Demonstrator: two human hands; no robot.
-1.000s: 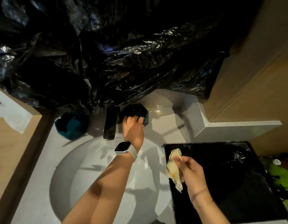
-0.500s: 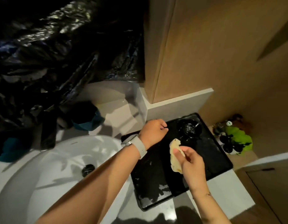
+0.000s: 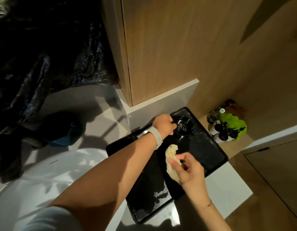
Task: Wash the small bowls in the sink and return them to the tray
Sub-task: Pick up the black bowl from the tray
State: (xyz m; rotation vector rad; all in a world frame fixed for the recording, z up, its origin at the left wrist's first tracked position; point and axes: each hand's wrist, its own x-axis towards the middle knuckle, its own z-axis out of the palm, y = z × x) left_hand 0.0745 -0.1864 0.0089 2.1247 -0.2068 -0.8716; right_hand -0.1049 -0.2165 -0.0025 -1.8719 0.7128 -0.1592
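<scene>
A small black bowl (image 3: 185,127) stands in the far corner of the black tray (image 3: 209,152), right of the white sink (image 3: 64,172). My left hand (image 3: 163,125), a white watch on its wrist, grips the bowl's left rim with curled fingers. My right hand (image 3: 188,169) hovers over the tray's middle and pinches a crumpled yellow cloth (image 3: 171,158). A teal bowl (image 3: 61,139) sits in shadow on the counter behind the sink.
Black plastic sheeting (image 3: 44,64) covers the wall behind the sink. A wooden cabinet (image 3: 169,47) rises behind the tray. Dark bottles and a green cloth (image 3: 231,125) sit on a low shelf to the right. Wet patches show on the tray's near end.
My left hand left the teal bowl behind the sink, swung right and took hold of the small black bowl on the tray. The view turned right. The right hand kept the cloth.
</scene>
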